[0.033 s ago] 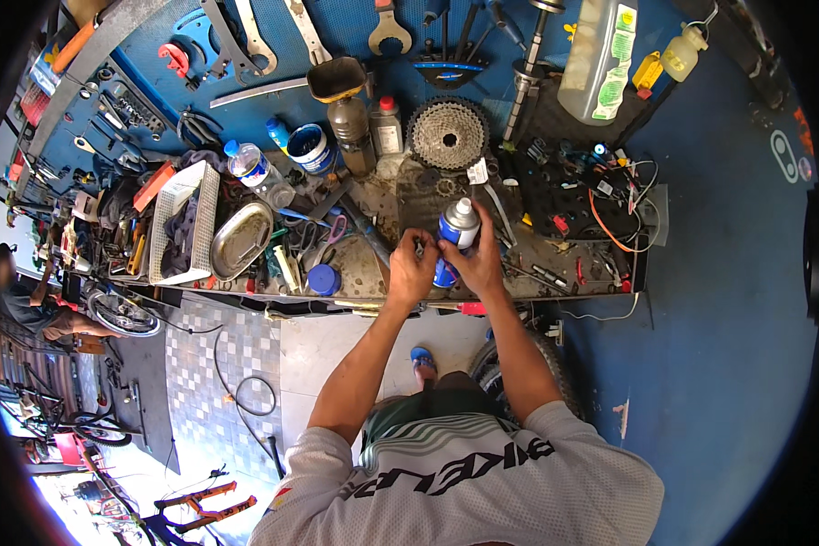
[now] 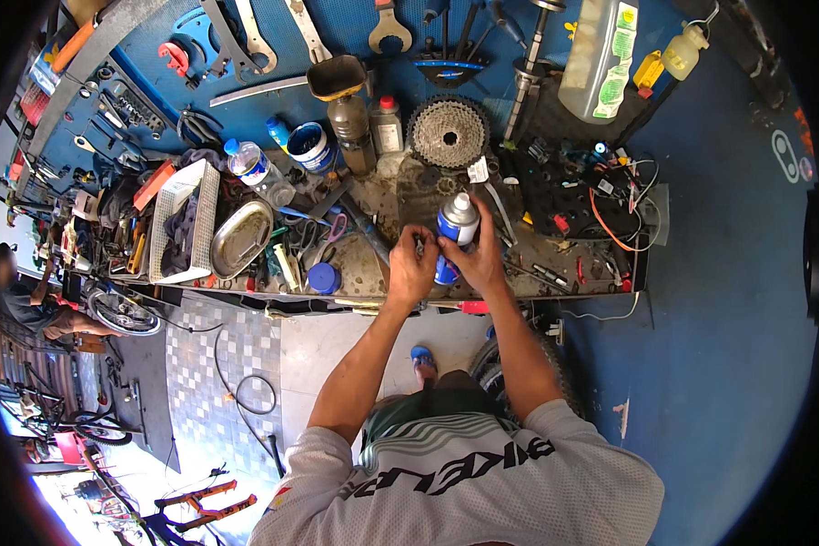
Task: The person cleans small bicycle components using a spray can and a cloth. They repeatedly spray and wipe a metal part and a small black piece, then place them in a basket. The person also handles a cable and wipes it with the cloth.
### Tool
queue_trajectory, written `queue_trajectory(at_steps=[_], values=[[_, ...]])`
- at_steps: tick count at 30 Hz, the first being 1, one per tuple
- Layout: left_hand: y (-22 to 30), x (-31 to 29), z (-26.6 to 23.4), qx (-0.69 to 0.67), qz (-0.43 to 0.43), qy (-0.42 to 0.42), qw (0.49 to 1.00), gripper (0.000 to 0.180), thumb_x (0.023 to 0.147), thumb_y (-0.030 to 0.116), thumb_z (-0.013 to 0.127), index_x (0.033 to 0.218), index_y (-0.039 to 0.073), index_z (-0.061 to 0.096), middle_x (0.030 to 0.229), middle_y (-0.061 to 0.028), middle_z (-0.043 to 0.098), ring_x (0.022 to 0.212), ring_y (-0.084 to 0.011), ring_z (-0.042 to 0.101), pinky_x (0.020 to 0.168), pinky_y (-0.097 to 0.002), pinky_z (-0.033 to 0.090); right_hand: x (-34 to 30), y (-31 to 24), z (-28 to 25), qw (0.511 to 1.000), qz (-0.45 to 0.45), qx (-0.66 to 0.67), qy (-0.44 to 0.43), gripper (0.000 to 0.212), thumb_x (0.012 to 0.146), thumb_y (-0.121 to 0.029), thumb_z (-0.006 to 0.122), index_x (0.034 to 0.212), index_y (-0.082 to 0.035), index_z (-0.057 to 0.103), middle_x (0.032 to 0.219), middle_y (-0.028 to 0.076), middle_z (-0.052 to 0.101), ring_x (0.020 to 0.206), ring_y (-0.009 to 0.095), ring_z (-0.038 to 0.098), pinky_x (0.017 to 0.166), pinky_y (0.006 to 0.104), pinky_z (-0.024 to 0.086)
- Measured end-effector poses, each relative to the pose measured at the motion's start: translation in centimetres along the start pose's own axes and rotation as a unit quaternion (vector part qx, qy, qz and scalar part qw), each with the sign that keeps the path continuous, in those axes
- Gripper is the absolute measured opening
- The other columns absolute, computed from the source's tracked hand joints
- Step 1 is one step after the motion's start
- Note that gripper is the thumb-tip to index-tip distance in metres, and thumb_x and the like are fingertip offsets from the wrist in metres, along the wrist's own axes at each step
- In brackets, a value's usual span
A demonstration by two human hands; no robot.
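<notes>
The right hand (image 2: 482,266) seemingly grips the blue spray can (image 2: 458,220) around mid-body.

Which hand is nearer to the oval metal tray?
Left. The left hand is apart from the tray, to its right; the right hand, holding a can, is farther right.

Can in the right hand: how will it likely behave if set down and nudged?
The blue-and-silver can is probably stiff, its wall showing no dents where the right hand grips it. Its round body would likely roll if laid on its side. Tall and narrow, it could tip if stood upright and pushed.
</notes>
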State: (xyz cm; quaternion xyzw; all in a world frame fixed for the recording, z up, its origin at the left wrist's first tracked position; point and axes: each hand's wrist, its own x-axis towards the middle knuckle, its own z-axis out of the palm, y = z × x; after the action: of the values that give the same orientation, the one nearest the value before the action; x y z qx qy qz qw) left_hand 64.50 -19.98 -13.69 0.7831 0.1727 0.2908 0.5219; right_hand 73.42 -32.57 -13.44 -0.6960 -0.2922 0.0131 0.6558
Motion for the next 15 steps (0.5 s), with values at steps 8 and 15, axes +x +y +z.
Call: queue_trajectory(at_steps=[8,15], values=[[5.1,9.7,-9.9,-0.210,-0.041,0.106,0.971,0.011,0.105,0.013,0.054,0.103,0.002,0.056,0.085,-0.0094,0.069,0.063,-0.0104,0.059,0.057,-0.0277,0.053,-0.3,-3.1,-2.8,0.989,-0.007,0.075,-0.130,0.097,0.078,-0.027,0.085,0.159,-0.013,0.034,0.129,0.017,0.065,0.114,0.031,0.068,0.096,0.0422,0.055],[8.8,6.6,-13.0,-0.146,-0.055,-0.147,0.977,0.014,0.103,0.009,0.060,0.111,-0.002,0.062,0.091,-0.0107,0.072,0.071,-0.0110,0.063,0.063,-0.0269,0.053,-1.4,-5.1,-3.5,0.829,0.128,0.506,-0.199,0.111,0.078,-0.049,0.085,0.164,-0.021,0.021,0.110,0.017,0.067,0.081,0.032,0.074,0.071,0.0447,0.064]])
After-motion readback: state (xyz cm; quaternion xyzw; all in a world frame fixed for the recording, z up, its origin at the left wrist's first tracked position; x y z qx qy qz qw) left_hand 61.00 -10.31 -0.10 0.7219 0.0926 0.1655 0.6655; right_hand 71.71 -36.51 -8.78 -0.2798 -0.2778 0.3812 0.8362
